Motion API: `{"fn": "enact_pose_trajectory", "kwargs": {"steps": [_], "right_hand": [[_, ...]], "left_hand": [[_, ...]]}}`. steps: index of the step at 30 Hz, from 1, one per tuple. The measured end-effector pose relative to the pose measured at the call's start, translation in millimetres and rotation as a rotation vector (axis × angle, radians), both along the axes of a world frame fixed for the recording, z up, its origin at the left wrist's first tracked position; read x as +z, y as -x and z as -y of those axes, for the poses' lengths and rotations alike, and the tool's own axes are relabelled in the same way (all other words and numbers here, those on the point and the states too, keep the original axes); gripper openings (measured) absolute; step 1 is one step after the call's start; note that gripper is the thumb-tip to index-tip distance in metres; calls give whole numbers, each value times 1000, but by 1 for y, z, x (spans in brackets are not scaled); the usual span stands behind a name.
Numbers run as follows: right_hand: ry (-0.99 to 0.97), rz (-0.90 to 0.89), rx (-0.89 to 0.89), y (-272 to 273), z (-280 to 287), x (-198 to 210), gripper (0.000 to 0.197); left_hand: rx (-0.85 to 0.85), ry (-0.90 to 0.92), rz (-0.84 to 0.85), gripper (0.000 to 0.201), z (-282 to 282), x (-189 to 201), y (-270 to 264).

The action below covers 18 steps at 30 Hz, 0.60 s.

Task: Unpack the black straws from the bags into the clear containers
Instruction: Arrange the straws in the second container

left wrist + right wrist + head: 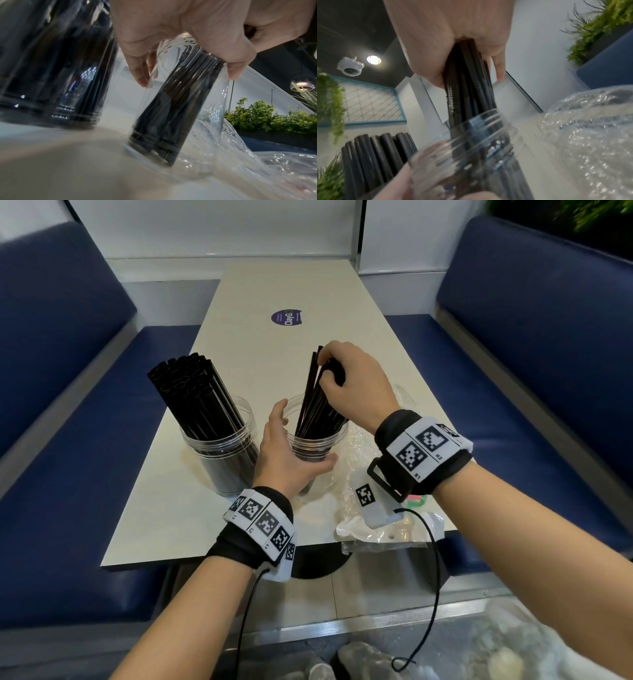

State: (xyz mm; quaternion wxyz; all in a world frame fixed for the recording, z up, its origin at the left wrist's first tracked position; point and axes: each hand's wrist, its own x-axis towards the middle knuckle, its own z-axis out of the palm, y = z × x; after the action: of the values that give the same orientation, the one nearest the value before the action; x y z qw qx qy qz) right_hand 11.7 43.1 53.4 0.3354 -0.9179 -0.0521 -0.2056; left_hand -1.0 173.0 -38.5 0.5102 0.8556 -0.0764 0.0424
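A: We are starting nearest. Our left hand (287,453) is wrapping thumb and fingers round the right clear container (317,445), holding it down on the table (164,508). At 3 o'clock of that container the empty bag (373,525) is lying crumpled, touching its base in the left wrist view.

B: And above it?

A: Our right hand (356,381) is closing round a thin bundle of black straws (317,402), gripping near the top ends; the lower ends are already standing inside the container, leaning toward 1 o'clock.

B: What are we watching for?

A: Three risks, as we judge them. The straws are fanning out at the top, so loosening the grip unevenly could let some tip over the rim. The leaning load could pull the light container over if the left hand is lifting off too soon. The slippery bag against the base could let it slide.

B: The other container?

A: At 9 o'clock, the left clear container (219,453) is standing packed with straws (191,392), just beside our left hand.

B: Any writing?

A: Farther out, at 12 o'clock, a round purple sticker (287,317) is reading "ClayG"; its smaller print is illegible. The wristband markers (423,448) are carrying codes and tiny illegible tags.
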Motion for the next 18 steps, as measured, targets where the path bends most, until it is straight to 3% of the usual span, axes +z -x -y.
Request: {"fn": "enact_pose_trajectory", "kwargs": {"steps": [3,6,8,12,15,18], "right_hand": [[203,81,-8,3,5,-7,31],[263,169,-27,3,6,-2,40],[296,131,25,-1,4,7,42],[538,-114,96,-15,-1,21,41],[415,-262,104,-17,-2,25,41],[315,-280,81,-10,-2,26,37]], "left_hand": [[10,-10,-1,108,0,0,0],[9,-7,-5,109,1,1,0],[4,2,-3,108,1,0,0],[2,8,-8,107,0,1,0],[1,6,-11,107,0,2,1],[-1,1,-13,108,0,2,1]]}}
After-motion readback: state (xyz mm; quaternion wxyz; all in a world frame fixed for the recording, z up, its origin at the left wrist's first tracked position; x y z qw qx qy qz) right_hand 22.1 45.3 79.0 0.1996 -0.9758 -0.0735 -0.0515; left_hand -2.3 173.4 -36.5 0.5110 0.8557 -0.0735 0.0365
